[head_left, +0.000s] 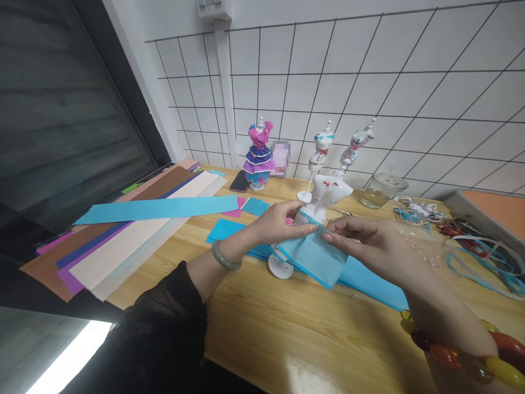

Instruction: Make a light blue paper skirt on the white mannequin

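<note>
A pale wood-grain table (254, 306) carries overlapping long paper strips (135, 230) at its left — brown, purple, cream and blue among them. Near the wall stand a ruffled dress figure (258, 156), beside a dark phone (239, 181), and bare white mannequins (322, 148) — a lidded glass cup (372, 191) sits to their right.

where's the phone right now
In the head view, the phone lies flat on the table, left of centre toward the wall, right beside the base of the small mannequin in the ruffled pink, purple and blue dress.
</note>
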Demonstrator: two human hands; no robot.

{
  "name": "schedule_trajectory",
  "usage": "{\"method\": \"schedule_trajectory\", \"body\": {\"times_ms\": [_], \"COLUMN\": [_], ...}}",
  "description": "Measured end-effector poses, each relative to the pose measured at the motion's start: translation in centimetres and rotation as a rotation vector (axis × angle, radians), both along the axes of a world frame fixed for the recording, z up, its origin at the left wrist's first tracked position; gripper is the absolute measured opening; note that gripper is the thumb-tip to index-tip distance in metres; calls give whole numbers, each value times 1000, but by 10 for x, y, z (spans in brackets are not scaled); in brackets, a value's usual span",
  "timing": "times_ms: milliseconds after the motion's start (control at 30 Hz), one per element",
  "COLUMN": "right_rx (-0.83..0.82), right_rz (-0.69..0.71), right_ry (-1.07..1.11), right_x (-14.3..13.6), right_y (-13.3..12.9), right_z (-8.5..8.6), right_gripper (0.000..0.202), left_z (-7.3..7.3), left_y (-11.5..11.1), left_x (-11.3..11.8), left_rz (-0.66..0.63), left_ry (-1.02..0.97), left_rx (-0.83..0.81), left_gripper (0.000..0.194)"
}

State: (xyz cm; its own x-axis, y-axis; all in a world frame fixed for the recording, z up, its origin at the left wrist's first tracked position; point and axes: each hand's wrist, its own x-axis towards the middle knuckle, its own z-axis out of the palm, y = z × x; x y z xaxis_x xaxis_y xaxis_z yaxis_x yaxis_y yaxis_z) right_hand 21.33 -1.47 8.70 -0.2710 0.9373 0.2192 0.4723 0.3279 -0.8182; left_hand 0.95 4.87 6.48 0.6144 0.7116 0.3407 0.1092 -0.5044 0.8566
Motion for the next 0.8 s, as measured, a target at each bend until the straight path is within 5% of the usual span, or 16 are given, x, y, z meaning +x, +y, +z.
{"method": "schedule_trajectory", "body": {"times_ms": [800], "right_rx": [-14], "right_rz": [-164], "right_ry": [51], "right_x": [-5], "right_y": [5], "right_z": [-5], "right_gripper": [40], "left_z": [0], "left_y": [0], "left_x": [-1], "left_rz": [-6], "left_ry": [36], "left_rx": [32], "left_gripper": [38]}}
